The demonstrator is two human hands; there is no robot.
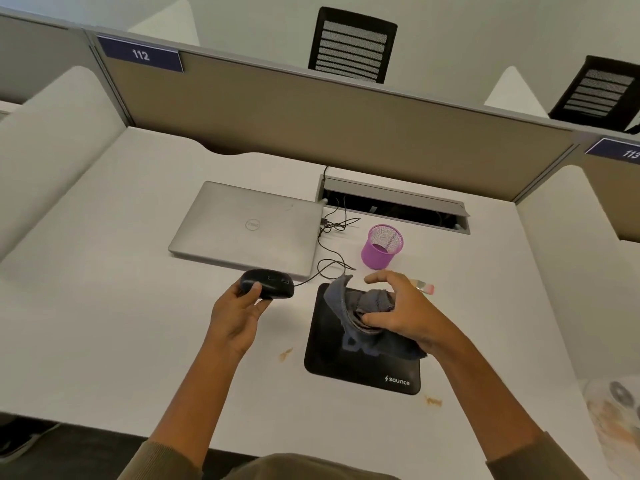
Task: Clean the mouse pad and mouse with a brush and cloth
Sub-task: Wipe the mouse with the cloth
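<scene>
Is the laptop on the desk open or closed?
Closed. The laptop lies flat on the desk, its silver lid with the logo facing up; no screen or keyboard shows.

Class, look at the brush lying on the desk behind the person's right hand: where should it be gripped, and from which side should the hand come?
Probably the brush handle, taken from above. Only the short end by the pink band shows; the right hand, holding the grey cloth, hides the rest, so the bristle end cannot be seen. It lies flat on the desk, right of the mouse pad, favouring a top pinch across its width.
</scene>
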